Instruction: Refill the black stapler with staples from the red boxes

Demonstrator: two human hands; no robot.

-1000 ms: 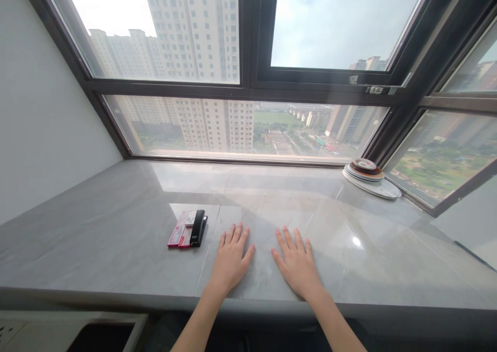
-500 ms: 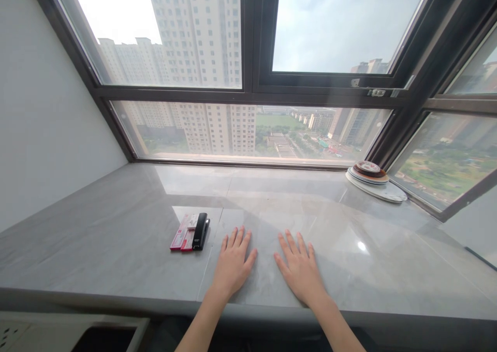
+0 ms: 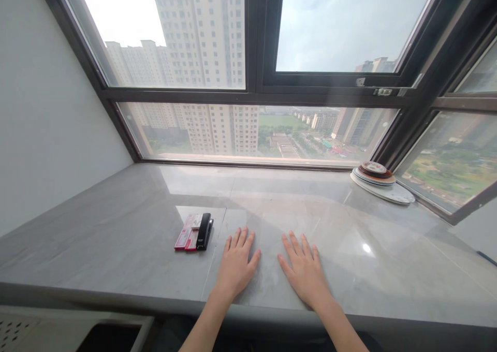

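My left hand (image 3: 236, 264) lies flat on the grey marbled sill, fingers spread, holding nothing. To its right, my right hand (image 3: 304, 270) rests palm down in the same way, also with nothing in it. A black stapler (image 3: 204, 232) lies left of my left hand, apart from it. Against the stapler's left side sit small red and white boxes (image 3: 182, 239), with a smaller pale box (image 3: 195, 221) on top; their print is too small to read.
A stack of plates (image 3: 375, 173) stands at the far right corner by the window. The dark window frame (image 3: 248, 97) borders the back of the sill (image 3: 116, 238). Below the front edge at left is a pale unit (image 3: 46, 323) with a dark opening.
The whole view has shifted slightly, so everything appears a little further right. Both hands stay flat on the sill, and the objects have not moved on it.
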